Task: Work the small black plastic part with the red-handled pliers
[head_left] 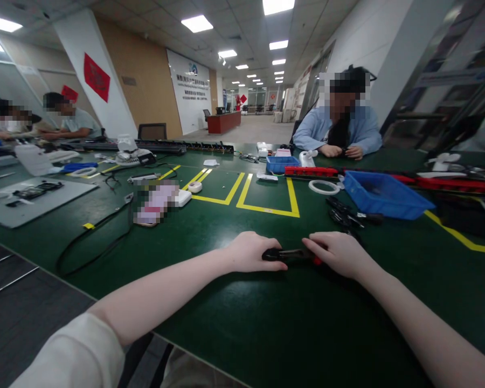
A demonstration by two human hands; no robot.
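My left hand (253, 253) is closed around the black end of a dark tool (293, 253), low over the green table (210, 307). The tool has a slim metal middle part that points to the right. At its other end, where a bit of red shows, my right hand (337, 252) is closed with thumb and fingers together. The right fingers partly hide what they grip, so its exact shape is unclear. Black cables (343, 215) lie just beyond my right hand.
A blue bin (388, 202) stands at the right, near a white cable coil (324, 187). A phone (157, 203) and a looped black cable (75, 242) lie at the left. Yellow tape (269, 210) marks the table. Across it sits a person in a blue shirt (311, 129).
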